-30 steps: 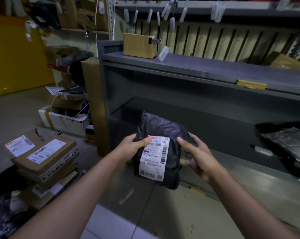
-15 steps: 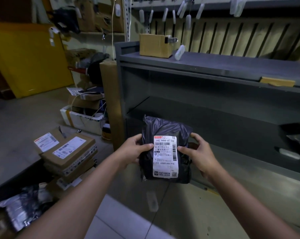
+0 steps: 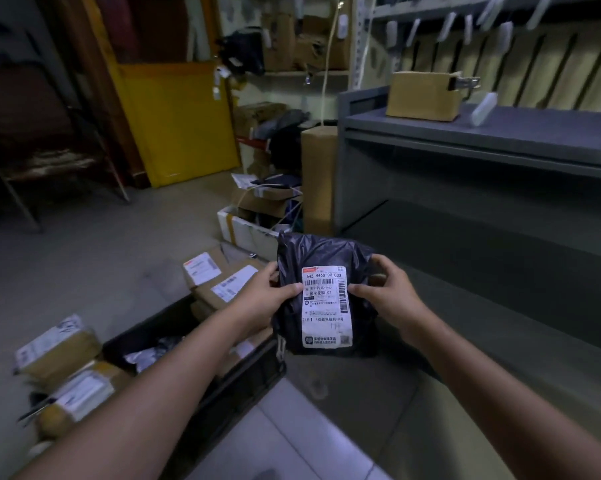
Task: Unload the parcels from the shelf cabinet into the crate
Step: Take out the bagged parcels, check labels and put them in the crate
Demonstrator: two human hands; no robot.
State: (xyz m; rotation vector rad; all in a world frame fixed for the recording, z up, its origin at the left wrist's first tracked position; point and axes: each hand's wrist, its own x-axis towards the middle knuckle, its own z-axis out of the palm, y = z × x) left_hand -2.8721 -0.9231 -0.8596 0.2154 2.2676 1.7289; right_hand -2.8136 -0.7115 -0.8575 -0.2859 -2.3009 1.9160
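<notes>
My left hand [image 3: 264, 299] and right hand [image 3: 392, 296] pinch the black parcel [image 3: 321, 306] by its sides | parcel airborne beside the right rim of the crate [image 3: 247, 382], off the shelf cabinet [image 3: 465, 133] | I'd swing left and lay it flat.

Background clutter, basically. A big yellow board [image 3: 178, 123] leans against the far wall, and next to it there's a wall shelf [image 3: 306, 73] stuffed with brown cartons [image 3: 306, 39]. A white cord [image 3: 328, 46] dangles down in front of that. On the floor sits an open white box [image 3: 238, 228] full of cables and junk, with a tall cardboard box [image 3: 318, 178] standing upright just beside it. White tags [image 3: 505, 34] hang in a row over a slatted wall [image 3: 548, 71]. Pale floor tiles [image 3: 309, 438] down front.
</notes>
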